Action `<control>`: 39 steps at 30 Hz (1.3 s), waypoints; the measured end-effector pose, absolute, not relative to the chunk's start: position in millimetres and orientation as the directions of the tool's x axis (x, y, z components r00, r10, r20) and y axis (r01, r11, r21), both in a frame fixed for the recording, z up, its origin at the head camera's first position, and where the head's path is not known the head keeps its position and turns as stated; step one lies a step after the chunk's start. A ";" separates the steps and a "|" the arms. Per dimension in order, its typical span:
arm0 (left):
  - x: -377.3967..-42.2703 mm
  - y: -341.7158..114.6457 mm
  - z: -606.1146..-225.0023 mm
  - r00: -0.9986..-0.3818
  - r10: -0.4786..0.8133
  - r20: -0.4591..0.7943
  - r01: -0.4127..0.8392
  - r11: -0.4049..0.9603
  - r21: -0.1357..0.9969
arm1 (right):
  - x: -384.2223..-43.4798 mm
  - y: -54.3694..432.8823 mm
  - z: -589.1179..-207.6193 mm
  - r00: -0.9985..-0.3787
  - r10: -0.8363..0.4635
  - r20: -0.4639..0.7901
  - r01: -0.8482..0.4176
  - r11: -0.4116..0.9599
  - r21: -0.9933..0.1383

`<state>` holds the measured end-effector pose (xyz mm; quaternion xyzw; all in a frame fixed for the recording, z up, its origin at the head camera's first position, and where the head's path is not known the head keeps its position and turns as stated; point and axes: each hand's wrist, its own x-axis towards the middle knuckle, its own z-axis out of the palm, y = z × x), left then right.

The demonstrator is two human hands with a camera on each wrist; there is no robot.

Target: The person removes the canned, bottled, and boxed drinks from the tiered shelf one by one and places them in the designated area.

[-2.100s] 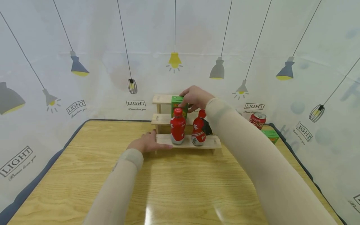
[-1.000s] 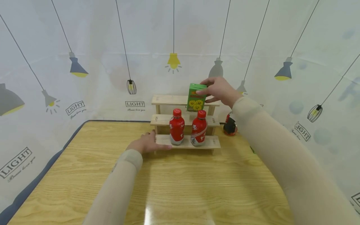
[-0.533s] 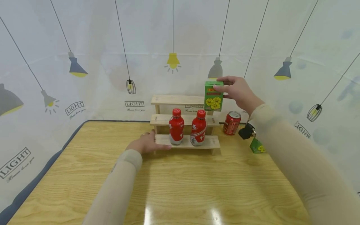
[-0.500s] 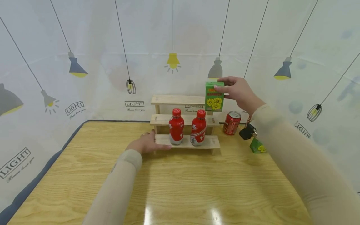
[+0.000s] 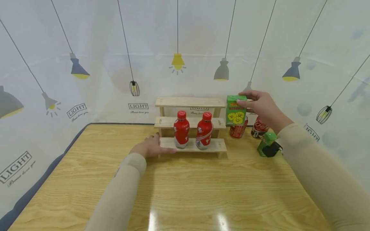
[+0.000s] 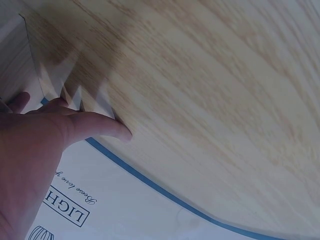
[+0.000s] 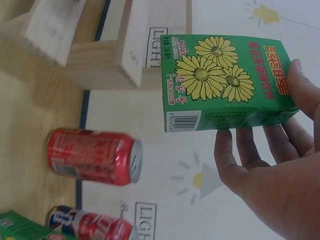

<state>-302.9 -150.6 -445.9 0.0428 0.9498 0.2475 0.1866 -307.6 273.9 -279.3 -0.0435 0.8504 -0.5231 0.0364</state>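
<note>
The right hand [image 5: 264,106] pinches a green carton [image 5: 235,111] by its upper part, the thumb across the flowered front and the other fingers [image 7: 250,150] behind it and at its side; the lower end juts free of the grip. In the head view the carton stands upright in the air at nine o'clock from that hand, and at eleven o'clock from the fingertips in the right wrist view. A red can [image 5: 238,132] on the surface [image 5: 185,183] shows at six o'clock from the carton, partly covered by it; another green carton [image 5: 261,149] is near five o'clock. The left hand [image 5: 148,147], thumb and fingers spread, touches the wooden rack [image 5: 190,102] at eight o'clock, on its lowest tier.
</note>
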 end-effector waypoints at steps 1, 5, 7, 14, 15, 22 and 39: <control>-302.9 -150.2 -445.4 -0.926 0.175 -0.333 -0.010 0.874 0.486 | -306.0 279.5 -282.1 -0.993 -0.115 -0.021 -0.035 0.459 -0.888; -302.7 -149.6 -444.2 -0.926 0.172 -0.337 -0.014 0.875 0.483 | -299.8 299.5 -295.0 -0.993 -0.113 -0.043 -0.022 0.515 -0.857; -302.7 -149.7 -444.3 -0.925 0.170 -0.341 -0.018 0.875 0.485 | -296.9 308.8 -302.5 -0.992 -0.114 -0.049 -0.024 0.565 -0.824; -301.7 -149.8 -444.1 -0.919 0.171 -0.355 -0.025 0.874 0.485 | -291.9 328.3 -329.6 -0.988 -0.135 -0.076 -0.022 0.604 -0.797; -301.7 -149.9 -444.0 -0.918 0.169 -0.358 -0.027 0.875 0.483 | -291.2 329.3 -332.8 -0.986 -0.143 -0.081 -0.023 0.607 -0.794; -302.7 -151.0 -443.8 -0.914 0.174 -0.366 -0.023 0.879 0.476 | -286.0 333.0 -350.9 -0.972 -0.212 -0.102 -0.054 0.620 -0.782; -302.7 -150.2 -444.6 -0.922 0.175 -0.346 -0.014 0.877 0.481 | -288.0 343.0 -382.3 -0.970 -0.197 -0.144 -0.047 0.728 -0.684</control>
